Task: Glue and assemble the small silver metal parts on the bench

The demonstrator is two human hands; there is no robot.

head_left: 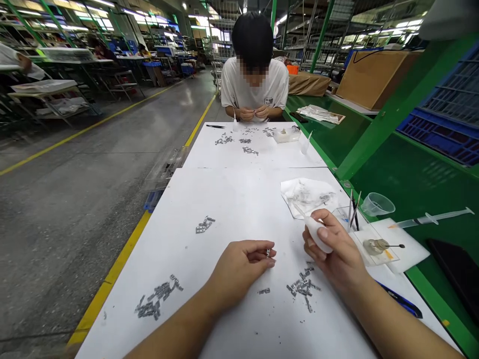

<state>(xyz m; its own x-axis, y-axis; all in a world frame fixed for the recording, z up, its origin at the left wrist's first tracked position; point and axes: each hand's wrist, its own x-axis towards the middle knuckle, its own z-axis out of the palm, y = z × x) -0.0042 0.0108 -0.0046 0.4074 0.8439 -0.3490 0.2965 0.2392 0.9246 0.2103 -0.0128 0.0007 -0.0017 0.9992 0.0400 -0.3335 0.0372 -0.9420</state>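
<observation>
Between the thumb and fingers of my left hand (243, 267) a small metal part (268, 253) is pinched just above the white table (239, 199). My right hand (339, 244) is wrapped round a white squeeze bottle (317, 233), its thin nozzle pointing up and left. Below my hands lies a loose pile of small metal parts (303, 286), with a single metal piece (264, 290) to its left. Farther left are a larger pile of metal parts (157, 299) and a small cluster (204, 225).
A stained white cloth (309, 194) lies beyond my right hand. To the right are tweezers (354, 212), a clear cup (377, 204), a syringe (430, 218), a small jar (375, 246) and a blue-black tool (402, 300). A co-worker (255, 75) sits opposite, handling something small.
</observation>
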